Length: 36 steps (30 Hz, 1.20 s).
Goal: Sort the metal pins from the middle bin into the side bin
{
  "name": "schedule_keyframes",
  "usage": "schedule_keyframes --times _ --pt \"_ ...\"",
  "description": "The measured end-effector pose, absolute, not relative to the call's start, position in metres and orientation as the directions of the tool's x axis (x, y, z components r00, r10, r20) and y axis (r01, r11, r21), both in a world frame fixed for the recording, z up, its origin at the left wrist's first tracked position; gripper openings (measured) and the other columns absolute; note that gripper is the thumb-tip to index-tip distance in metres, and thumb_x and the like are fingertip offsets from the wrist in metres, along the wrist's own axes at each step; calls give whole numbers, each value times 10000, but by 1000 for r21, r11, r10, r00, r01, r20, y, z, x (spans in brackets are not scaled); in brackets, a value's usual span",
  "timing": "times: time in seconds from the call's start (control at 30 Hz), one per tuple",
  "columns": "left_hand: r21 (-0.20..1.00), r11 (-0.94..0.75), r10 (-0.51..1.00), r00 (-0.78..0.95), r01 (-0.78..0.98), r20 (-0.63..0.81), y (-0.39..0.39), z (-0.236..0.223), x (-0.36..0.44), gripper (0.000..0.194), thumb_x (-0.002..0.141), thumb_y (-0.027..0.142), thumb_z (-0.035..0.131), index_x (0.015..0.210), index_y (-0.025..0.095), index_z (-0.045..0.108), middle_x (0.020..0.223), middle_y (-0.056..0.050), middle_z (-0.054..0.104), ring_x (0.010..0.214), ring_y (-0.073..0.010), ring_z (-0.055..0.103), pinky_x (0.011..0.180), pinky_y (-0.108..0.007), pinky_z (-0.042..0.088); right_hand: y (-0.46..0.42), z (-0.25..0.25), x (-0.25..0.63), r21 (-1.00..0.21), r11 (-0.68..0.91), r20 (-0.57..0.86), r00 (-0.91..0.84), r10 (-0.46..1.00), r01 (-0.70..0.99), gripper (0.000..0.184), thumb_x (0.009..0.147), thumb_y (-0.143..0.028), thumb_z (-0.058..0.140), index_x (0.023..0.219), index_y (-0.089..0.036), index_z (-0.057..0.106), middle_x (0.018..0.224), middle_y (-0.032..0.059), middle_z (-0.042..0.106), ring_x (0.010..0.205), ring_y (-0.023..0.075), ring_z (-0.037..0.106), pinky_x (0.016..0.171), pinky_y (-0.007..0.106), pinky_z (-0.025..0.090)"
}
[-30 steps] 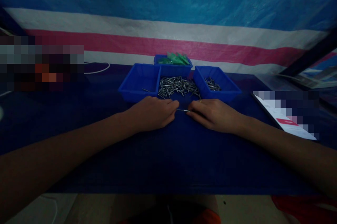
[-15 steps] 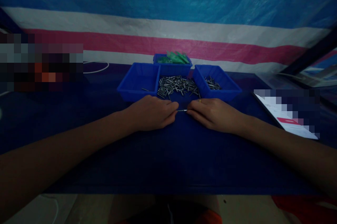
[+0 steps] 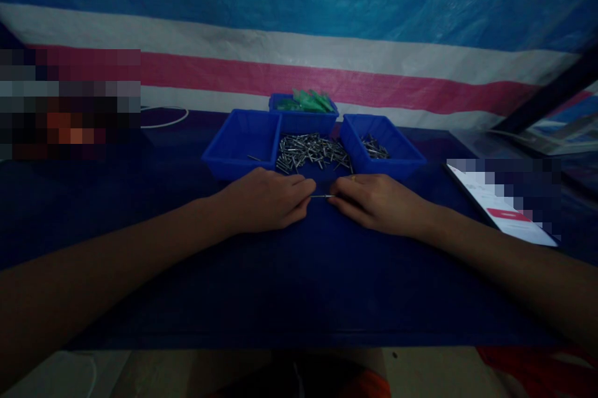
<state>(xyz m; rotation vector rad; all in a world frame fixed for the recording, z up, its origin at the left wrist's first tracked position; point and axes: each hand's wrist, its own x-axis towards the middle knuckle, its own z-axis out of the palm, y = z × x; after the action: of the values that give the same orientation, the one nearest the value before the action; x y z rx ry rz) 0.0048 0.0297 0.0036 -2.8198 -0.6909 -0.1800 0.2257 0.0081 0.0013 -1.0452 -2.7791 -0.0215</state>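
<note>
Just above the table, my left hand and my right hand face each other with a small gap between the fingertips. A slim silver pop rivet spans that gap, lying level. My left fingers pinch its thin pin end, and my right thumb and fingers close on the other end, which they partly hide. Behind the hands lies a loose pile of similar metal rivets. The left blue bin has one rivet visible inside; the right blue bin holds several.
A third blue bin with green plastic packets stands behind the pile. To the right lies a tablet-like lit screen, partly pixelated. A white cable curves at the back left. Striped sheeting hangs behind the table.
Both hands keep their grip on the rivet and stay nearly in place. The visible stretch between the fingertips is slightly longer than half a second ago. The view has shifted a little.
</note>
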Motion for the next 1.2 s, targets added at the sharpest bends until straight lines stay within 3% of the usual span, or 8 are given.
schedule_keyframes --times 0.3,0.57,0.87,1.2 --pt "-259 -849 397 879 462 265 27 2 3 108 876 234 409 844 174 492 749 18 585 605 -111 579 446 -239 267 8 3 225 -60 758 164 -743 649 649 214 927 -282 351 826 -163 497 691 17 540 604 118 521 592 238 384" --pt "-286 -871 233 848 400 476 28 0 2 199 912 251 373 858 179 550 780 22 612 694 -85 603 524 -204 376 7 1 226 -7 797 233 -774 589 605 256 940 -282 338 850 -153 540 698 30 587 608 117 547 583 232 401" --pt "-326 -888 144 871 323 470 29 -1 1 229 926 271 387 1009 193 586 885 7 658 767 -87 623 599 -192 439 6 0 226 -25 825 289 -786 546 564 267 938 -290 363 834 -150 565 680 23 592 606 109 561 588 222 423" --pt "-282 -936 110 936 211 333 30 3 -2 198 908 225 402 1001 187 573 987 -4 651 797 -101 594 588 -206 418 6 1 225 -46 823 253 -791 558 566 309 940 -342 360 819 -153 573 678 27 594 613 116 569 593 225 421"
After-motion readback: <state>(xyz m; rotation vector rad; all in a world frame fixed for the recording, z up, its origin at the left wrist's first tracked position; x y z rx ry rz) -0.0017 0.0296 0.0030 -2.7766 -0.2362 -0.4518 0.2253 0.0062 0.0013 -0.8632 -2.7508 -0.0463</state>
